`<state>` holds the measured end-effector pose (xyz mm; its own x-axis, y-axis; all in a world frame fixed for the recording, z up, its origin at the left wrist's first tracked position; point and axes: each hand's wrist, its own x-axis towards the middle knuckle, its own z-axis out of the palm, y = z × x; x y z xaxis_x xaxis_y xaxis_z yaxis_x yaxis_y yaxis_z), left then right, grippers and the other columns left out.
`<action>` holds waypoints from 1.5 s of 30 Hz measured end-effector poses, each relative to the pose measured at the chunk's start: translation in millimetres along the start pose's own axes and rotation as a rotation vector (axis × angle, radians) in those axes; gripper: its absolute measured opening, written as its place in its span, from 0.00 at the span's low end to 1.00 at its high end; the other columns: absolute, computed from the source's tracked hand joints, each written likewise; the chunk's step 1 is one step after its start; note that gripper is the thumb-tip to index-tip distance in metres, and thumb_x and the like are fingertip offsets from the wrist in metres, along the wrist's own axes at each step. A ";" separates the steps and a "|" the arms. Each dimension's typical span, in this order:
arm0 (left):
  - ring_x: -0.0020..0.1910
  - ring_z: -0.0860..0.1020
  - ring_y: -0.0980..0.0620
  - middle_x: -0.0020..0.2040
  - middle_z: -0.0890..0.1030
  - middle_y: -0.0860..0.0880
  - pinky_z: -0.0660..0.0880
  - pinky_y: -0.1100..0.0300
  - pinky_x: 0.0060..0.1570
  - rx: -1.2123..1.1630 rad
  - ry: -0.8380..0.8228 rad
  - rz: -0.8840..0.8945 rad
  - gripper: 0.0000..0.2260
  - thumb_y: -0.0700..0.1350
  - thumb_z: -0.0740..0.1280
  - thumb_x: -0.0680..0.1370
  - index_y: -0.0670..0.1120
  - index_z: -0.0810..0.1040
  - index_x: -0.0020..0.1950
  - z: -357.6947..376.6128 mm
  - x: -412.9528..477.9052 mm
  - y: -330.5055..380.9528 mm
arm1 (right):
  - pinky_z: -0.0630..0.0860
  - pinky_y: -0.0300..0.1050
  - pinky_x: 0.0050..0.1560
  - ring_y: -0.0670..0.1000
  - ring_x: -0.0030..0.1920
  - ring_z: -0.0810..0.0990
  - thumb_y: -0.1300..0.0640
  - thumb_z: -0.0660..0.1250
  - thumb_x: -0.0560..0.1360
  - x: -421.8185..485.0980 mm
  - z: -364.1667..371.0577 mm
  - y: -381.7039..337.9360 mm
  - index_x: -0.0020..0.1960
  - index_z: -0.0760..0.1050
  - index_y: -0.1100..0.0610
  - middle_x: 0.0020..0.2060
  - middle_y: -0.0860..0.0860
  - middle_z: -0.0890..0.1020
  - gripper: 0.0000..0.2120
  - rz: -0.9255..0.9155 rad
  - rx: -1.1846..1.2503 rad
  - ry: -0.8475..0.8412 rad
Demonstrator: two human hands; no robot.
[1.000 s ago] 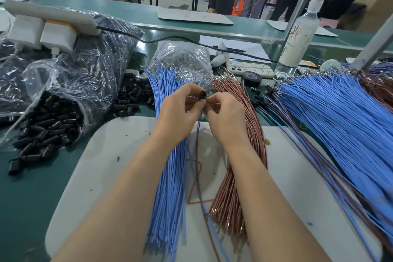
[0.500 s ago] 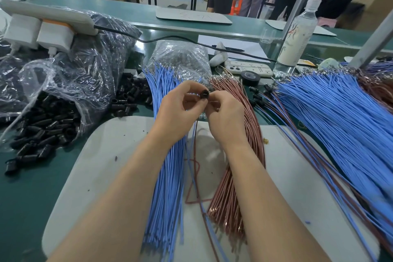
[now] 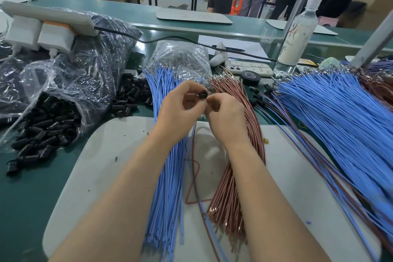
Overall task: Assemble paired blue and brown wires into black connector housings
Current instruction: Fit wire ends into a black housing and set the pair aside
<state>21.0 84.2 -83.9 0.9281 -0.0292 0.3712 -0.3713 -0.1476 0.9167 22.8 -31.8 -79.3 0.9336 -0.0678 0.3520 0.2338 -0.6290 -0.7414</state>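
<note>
My left hand (image 3: pixel 180 110) pinches a small black connector housing (image 3: pixel 203 94) between thumb and fingertips, above the work mat. My right hand (image 3: pixel 225 117) touches it from the right with curled fingers; it seems to pinch wire ends at the housing, but the fingers hide them. A blue wire and a brown wire (image 3: pixel 194 176) hang down from the hands onto the mat. A bundle of blue wires (image 3: pixel 168 187) lies under my left forearm. A bundle of brown wires (image 3: pixel 231 193) lies under my right forearm.
Loose black housings (image 3: pixel 42 134) spill from a clear plastic bag (image 3: pixel 70 83) at left; more housings (image 3: pixel 129 95) lie behind the mat (image 3: pixel 102 166). Finished blue and brown assemblies (image 3: pixel 331 125) fan out at right. A phone (image 3: pixel 248 69), tape roll (image 3: pixel 251 77) and bottle (image 3: pixel 297 34) stand behind. People stand at the back.
Both hands stay together at the housing, with only small shifts of the fingers. The view has shifted slightly.
</note>
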 end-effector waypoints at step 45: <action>0.39 0.82 0.62 0.36 0.79 0.58 0.79 0.63 0.42 0.279 0.091 0.077 0.07 0.34 0.62 0.78 0.40 0.79 0.46 4.0 1.0 -8.9 | 0.75 0.27 0.40 0.41 0.39 0.82 0.66 0.68 0.74 -5.5 -48.6 -31.7 0.47 0.82 0.58 0.39 0.49 0.84 0.06 -0.164 0.205 -0.080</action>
<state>25.3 81.5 -92.2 0.8863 0.0362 0.4617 -0.4070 -0.4148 0.8138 -2.9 -49.1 -30.0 0.8954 0.0889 0.4364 0.4260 -0.4563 -0.7812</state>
